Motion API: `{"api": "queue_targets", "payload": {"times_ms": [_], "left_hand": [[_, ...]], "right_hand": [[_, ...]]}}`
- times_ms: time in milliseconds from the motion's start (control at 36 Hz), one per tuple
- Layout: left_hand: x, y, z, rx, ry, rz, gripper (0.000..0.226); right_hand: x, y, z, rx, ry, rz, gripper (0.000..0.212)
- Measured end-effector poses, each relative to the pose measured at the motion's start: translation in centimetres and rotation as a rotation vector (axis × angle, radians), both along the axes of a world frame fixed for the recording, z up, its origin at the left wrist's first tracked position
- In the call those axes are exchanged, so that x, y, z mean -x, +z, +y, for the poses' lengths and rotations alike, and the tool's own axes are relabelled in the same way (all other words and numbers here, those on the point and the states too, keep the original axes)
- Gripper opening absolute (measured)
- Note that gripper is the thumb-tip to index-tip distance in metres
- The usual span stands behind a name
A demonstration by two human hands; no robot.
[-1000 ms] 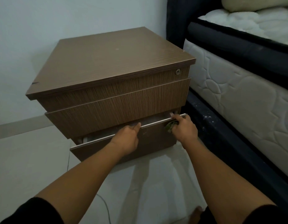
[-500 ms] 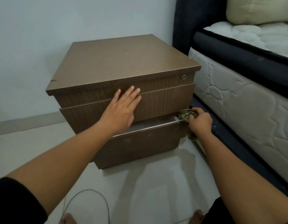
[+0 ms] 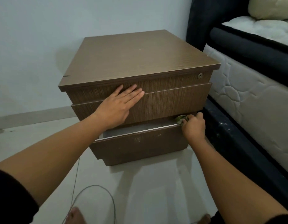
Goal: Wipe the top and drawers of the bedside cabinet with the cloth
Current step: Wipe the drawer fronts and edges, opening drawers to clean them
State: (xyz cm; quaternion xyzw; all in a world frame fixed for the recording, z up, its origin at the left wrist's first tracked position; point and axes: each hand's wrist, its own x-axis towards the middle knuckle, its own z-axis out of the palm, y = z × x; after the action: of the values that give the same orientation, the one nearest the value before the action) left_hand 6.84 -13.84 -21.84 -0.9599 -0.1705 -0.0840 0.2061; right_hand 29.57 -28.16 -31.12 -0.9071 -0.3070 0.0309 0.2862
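Observation:
A brown wooden bedside cabinet (image 3: pixel 136 54) stands on the floor against the wall. Its bottom drawer (image 3: pixel 140 146) is pulled out a little, showing a grey inner edge. The middle drawer (image 3: pixel 172 102) is closed. My left hand (image 3: pixel 119 105) lies flat, fingers spread, on the front of the middle drawer. My right hand (image 3: pixel 194 126) grips a crumpled green cloth (image 3: pixel 180 119) at the right end of the bottom drawer's top edge. Most of the cloth is hidden in the fist.
A bed with a white quilted mattress (image 3: pixel 253 97) and dark frame (image 3: pixel 237 143) stands close on the right of the cabinet. A thin grey cable (image 3: pixel 94 188) loops over the pale floor in front. Toes show at the bottom edge. A keyhole (image 3: pixel 199 75) sits on the top drawer.
My left hand left the bottom drawer's edge and now presses flat on the middle drawer. My right hand with the cloth stayed at the drawer's right end. The view pulled back.

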Motion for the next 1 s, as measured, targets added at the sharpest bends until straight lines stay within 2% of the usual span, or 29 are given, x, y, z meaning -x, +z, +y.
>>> {"api": "queue_targets", "payload": {"times_ms": [389, 528, 694, 806, 1000], "left_hand": [[2.9, -0.6, 1.7, 0.102, -0.128, -0.016, 0.076], [5.0, -0.2, 2.1, 0.172, -0.073, -0.022, 0.072], [6.5, -0.1, 2.7, 0.213, -0.125, -0.087, 0.073], [7.1, 0.3, 2.7, 0.316, -0.109, -0.112, 0.072], [7.0, 0.3, 2.2, 0.411, -0.003, -0.081, 0.077]], "right_hand": [[10.6, -0.5, 3.5, -0.009, 0.171, -0.037, 0.028], [15.3, -0.5, 4.9, -0.003, 0.243, -0.027, 0.028], [20.3, -0.1, 6.3, 0.025, 0.361, 0.017, 0.029], [22.8, 0.0, 7.1, 0.034, 0.427, 0.031, 0.029], [25.9, -0.6, 7.7, -0.067, 0.501, 0.023, 0.026]]}}
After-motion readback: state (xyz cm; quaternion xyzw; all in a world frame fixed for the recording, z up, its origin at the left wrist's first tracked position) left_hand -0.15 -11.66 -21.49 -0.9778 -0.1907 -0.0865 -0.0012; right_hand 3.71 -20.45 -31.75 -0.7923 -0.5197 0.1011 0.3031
